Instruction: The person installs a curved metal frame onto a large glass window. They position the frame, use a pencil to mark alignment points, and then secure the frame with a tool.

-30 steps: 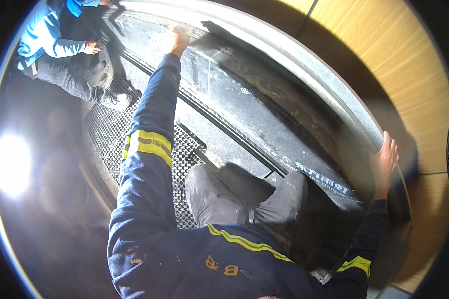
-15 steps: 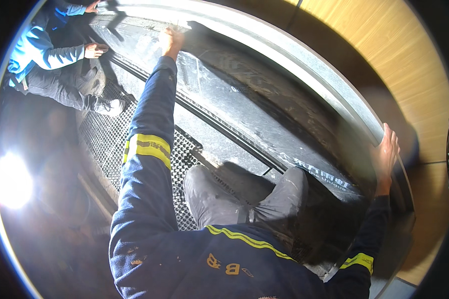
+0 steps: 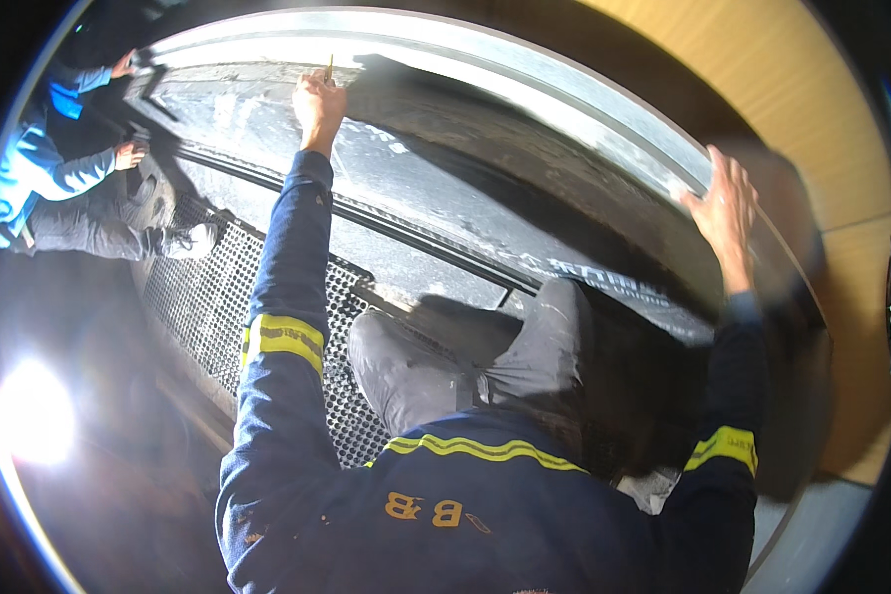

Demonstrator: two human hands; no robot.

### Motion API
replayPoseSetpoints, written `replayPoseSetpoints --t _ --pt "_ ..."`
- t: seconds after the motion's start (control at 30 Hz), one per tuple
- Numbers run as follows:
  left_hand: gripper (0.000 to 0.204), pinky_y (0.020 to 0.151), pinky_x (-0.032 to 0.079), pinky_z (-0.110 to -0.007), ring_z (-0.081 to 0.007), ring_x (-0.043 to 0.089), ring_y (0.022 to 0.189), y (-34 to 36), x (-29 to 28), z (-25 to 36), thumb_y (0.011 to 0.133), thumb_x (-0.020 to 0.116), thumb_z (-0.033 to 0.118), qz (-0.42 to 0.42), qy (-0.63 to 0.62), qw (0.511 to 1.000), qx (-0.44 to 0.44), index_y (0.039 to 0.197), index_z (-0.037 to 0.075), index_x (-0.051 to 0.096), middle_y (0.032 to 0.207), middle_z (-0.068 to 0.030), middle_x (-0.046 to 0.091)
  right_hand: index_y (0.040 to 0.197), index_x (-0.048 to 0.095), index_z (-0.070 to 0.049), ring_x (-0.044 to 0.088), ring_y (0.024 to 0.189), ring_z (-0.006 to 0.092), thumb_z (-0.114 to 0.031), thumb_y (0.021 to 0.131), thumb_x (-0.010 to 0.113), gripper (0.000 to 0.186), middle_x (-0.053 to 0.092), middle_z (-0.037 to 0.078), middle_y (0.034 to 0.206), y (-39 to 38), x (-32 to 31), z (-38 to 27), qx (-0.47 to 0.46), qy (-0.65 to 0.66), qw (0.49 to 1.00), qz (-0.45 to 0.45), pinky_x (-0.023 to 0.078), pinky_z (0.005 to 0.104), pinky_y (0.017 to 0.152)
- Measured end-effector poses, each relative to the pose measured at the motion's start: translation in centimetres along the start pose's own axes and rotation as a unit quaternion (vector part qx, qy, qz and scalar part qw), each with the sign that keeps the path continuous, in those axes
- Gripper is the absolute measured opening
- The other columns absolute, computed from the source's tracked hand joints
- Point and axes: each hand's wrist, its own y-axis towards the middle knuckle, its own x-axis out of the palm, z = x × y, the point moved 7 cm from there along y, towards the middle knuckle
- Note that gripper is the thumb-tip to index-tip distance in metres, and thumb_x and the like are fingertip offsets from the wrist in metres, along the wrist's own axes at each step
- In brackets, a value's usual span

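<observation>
My left hand (image 3: 317, 107), closed with the fingers pinched, is at the dark, dusty sheet's far border. A thin yellowish stick, pencil-like (image 3: 330, 67), pokes up from its fingers. Beyond it runs a long pale board (image 3: 525, 65), brightly lit. My right hand (image 3: 728, 208) is at the board's right end, thumb held away from the outstretched fingers; I cannot tell how firmly it touches. Between my arms stretches the dark grey sheet (image 3: 445, 188), marked with white print and crossed by a black shadow.
A co-worker in light blue (image 3: 45, 173) sits at the left, one hand by the board's far-left end. A black perforated mat (image 3: 208, 277) lies beside my legs. Wood-grain panelling (image 3: 782, 109) rises at the right. A bright lamp (image 3: 32, 414) glares at lower left.
My right hand has moved up and leftward along the board, its thumb now spread. My left hand has shifted slightly left and the thin stick now shows. The whole view has turned a little.
</observation>
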Motion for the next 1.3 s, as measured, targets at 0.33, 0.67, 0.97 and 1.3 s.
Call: replayPoseSetpoints --t 0.33,0.67,0.97,1.3 --pt "0.028 0.090 0.053 -0.049 -0.0399 0.067 0.101 -14.2 1.1 18.5 0.093 0.065 0.009 0.008 -0.104 0.993 0.050 0.118 0.004 0.077 0.104 -0.0226 0.069 0.143 0.057 -0.012 0.060 0.124 0.0337 -0.037 0.070 0.095 0.086 0.064 0.014 0.128 -0.4 0.3 0.8 0.000 0.026 0.999 0.027 0.046 0.0545 0.101" --pt "0.027 0.087 0.054 -0.050 -0.0423 0.066 0.099 -24.0 2.6 32.7 0.088 0.061 0.004 -0.018 -0.160 0.984 0.071 0.109 -0.001 0.076 0.101 -0.0250 0.068 0.135 0.059 -0.011 0.061 0.123 0.0347 -0.041 0.070 0.095 0.080 0.066 0.015 0.123 -0.3 1.8 1.5 -0.014 0.048 0.997 0.058 0.047 0.0568 0.098" --pt "0.021 0.090 0.052 -0.051 -0.0435 0.063 0.102 -33.5 3.9 45.5 0.084 0.058 -0.001 -0.089 -0.223 0.966 0.092 0.101 -0.006 0.070 0.100 -0.0251 0.064 0.129 0.062 -0.010 0.061 0.124 0.0342 -0.038 0.072 0.093 0.071 0.066 0.016 0.123 -0.6 1.7 1.7 -0.018 0.080 0.996 0.036 0.046 0.0565 0.099" --pt "0.025 0.091 0.053 -0.047 -0.0423 0.065 0.100 -37.4 4.8 51.5 0.083 0.061 -0.001 -0.094 -0.201 0.974 0.032 0.106 -0.011 0.067 0.102 -0.0263 0.063 0.122 0.061 -0.006 0.057 0.122 0.0361 -0.017 0.077 0.079 0.049 0.061 0.018 0.122 -0.9 0.8 1.8 -0.018 0.159 0.983 0.094 0.043 0.0589 0.103"
